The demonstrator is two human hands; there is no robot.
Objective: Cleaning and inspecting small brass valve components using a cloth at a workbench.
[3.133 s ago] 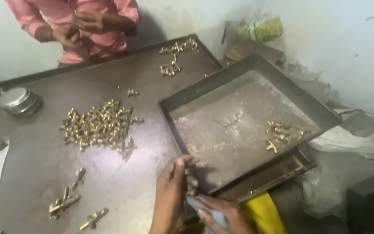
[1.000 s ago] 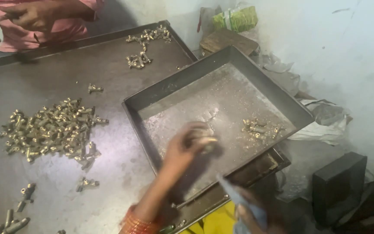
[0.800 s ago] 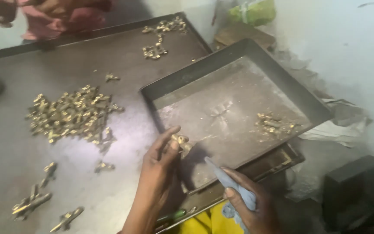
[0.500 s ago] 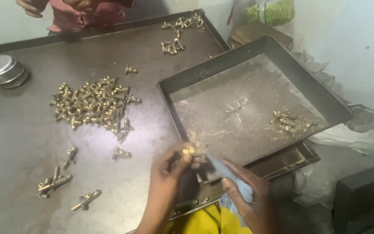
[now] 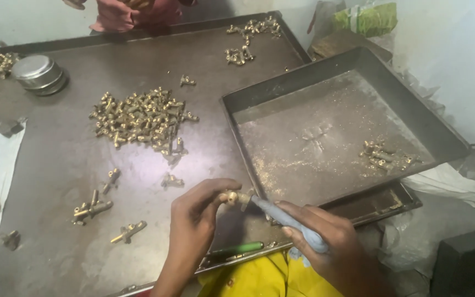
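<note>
My left hand point(image 5: 196, 212) pinches a small brass fitting point(image 5: 234, 197) between thumb and fingers, just above the near edge of the metal table point(image 5: 56, 165). My right hand point(image 5: 325, 242) grips a grey-blue handled tool point(image 5: 287, 217) whose tip touches the fitting. Both hands meet at the near left corner of the large dark metal tray point(image 5: 281, 91). A big pile of brass fittings point(image 5: 141, 118) lies on the table to the far left of my hands. A small heap of fittings point(image 5: 383, 155) rests in the tray's right part.
Loose fittings point(image 5: 97, 209) lie scattered at the near left, more fittings point(image 5: 248, 38) at the far edge. A round metal tin point(image 5: 38, 73) stands far left. A green-handled tool point(image 5: 237, 248) lies by the table's near edge. Another person in pink point(image 5: 133, 10) stands across the table.
My left hand reached into the tray, then drew back to the table's near edge with a fitting. My right hand brought the tool's tip up against it.
</note>
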